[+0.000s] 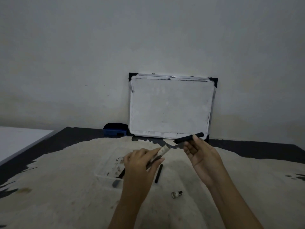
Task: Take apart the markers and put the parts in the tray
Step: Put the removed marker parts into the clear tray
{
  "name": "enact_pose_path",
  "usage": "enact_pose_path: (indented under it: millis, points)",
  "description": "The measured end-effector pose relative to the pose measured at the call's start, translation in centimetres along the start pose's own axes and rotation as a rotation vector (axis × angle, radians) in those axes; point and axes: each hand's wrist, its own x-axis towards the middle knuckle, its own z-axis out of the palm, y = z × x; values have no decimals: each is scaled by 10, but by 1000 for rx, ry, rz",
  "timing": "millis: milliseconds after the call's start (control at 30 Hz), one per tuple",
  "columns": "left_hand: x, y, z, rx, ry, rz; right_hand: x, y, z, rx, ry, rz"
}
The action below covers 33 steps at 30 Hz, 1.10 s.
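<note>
My left hand (142, 164) grips a white marker barrel (163, 150), its open end pointing up and right. My right hand (199, 154) pinches a black rod-like ink core (189, 138) out to the right of the barrel, apart from it. A clear plastic tray (105, 167) lies under and left of my left hand, with a dark cap-like part (116, 182) and a black stick (121, 174) in it. Another black ink core (158, 173) rests on the cloth beside the tray. A small tip piece (176, 194) lies on the cloth nearer to me.
A beige cloth (66, 187) covers the dark table (74, 134). A small whiteboard (170, 106) leans on the wall at the back, with a blue eraser (114, 130) to its left. A white surface (19, 139) sits at the far left.
</note>
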Motion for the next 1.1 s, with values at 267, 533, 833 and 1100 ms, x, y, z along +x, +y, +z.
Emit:
enact_pose_path:
  millis: [267,533,833,1100]
  points:
    - [-3,2,4,-14,-37,38,-11,7,-13,-64,22,18]
    - [-4,7,5,-18,-36,71,-11,10,-16,-44,27,2]
    - [-4,7,5,21,-78,85,-12,18,-25,-376,117,-195]
    - [-4,6,5,58,-98,45,-20,25,-22,-573,89,-304]
